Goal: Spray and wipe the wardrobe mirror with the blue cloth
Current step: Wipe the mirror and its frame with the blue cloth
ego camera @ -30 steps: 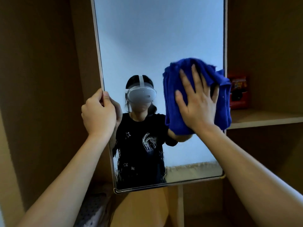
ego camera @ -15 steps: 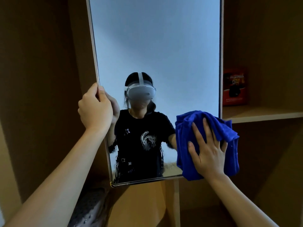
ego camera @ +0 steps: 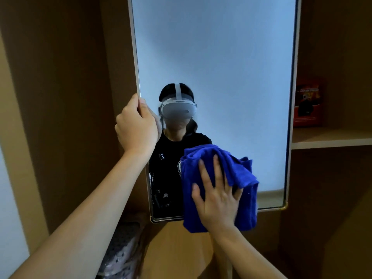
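Observation:
The tall wardrobe mirror (ego camera: 217, 57) fills the middle of the head view, framed in pale metal, reflecting a person in a black shirt and a white headset. My left hand (ego camera: 136, 125) grips the mirror's left edge at mid height. My right hand (ego camera: 218, 196) presses the bunched blue cloth (ego camera: 237, 172) flat against the lower middle of the glass, fingers spread over it. The cloth hangs past the mirror's bottom edge. Wet streaks show on the glass at the lower left. No spray bottle is in view.
Brown wooden wardrobe panels surround the mirror. A shelf (ego camera: 330, 139) at the right carries a red and black box (ego camera: 307, 103). Dotted grey fabric (ego camera: 122, 248) lies below the mirror at the lower left.
My right hand and the cloth went from the mirror's upper right down to the bottom right corner, then left to the lower middle. My left hand kept its grip on the left edge.

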Tool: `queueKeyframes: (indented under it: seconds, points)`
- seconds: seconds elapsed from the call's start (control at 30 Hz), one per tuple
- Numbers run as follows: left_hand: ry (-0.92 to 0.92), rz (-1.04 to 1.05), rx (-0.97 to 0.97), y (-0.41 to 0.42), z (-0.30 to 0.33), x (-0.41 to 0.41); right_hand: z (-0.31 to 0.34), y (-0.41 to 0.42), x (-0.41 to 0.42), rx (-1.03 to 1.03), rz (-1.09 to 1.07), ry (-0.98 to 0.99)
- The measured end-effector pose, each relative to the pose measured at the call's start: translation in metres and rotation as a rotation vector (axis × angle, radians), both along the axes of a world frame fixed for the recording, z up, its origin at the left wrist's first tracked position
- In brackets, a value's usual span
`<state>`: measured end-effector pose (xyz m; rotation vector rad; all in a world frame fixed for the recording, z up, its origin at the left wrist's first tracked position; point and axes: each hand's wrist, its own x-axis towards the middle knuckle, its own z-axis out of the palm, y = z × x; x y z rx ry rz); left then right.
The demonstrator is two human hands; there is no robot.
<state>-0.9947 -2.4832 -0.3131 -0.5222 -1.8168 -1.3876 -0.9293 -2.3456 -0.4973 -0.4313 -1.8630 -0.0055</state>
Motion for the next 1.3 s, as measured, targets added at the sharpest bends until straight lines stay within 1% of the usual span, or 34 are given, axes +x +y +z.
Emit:
queueKeyframes:
  seconds: [0.07,0.17,0.3,0.43,0.6,0.73,0.83,1.03,1.2,1.3]
  points:
    - [-0.006,-0.005,-0.008,-0.002,0.0,0.003,0.007,-0.02,-0.011,0.05,0.027,-0.022]
    - [0.001,-0.02,-0.028,-0.004,0.0,0.004,0.021,-0.051,-0.028,0.158,0.076,-0.107]
    - [0.011,-0.033,-0.036,-0.005,0.0,-0.002,0.029,-0.068,-0.036,0.132,0.113,-0.154]
    - [0.005,-0.027,-0.015,-0.003,0.0,-0.003,0.012,-0.067,-0.028,0.116,0.149,-0.201]
    - [0.006,-0.038,-0.014,-0.004,0.001,-0.002,-0.031,-0.059,-0.012,0.141,0.189,-0.325]
    - [-0.001,-0.037,0.0,-0.003,0.0,0.001,-0.032,-0.051,-0.008,0.148,0.179,-0.364]
    - [-0.008,-0.035,0.006,-0.002,0.0,0.001,-0.034,-0.034,-0.002,0.162,0.149,-0.35]
    - [-0.03,-0.005,0.024,0.003,0.002,0.002,-0.04,0.039,0.034,0.098,0.022,-0.186]
    - [-0.016,0.034,0.021,0.005,0.001,-0.002,-0.038,0.102,0.076,0.025,-0.035,-0.187]
    - [-0.015,0.046,0.03,0.006,0.0,-0.003,-0.038,0.115,0.085,0.032,-0.044,-0.202]
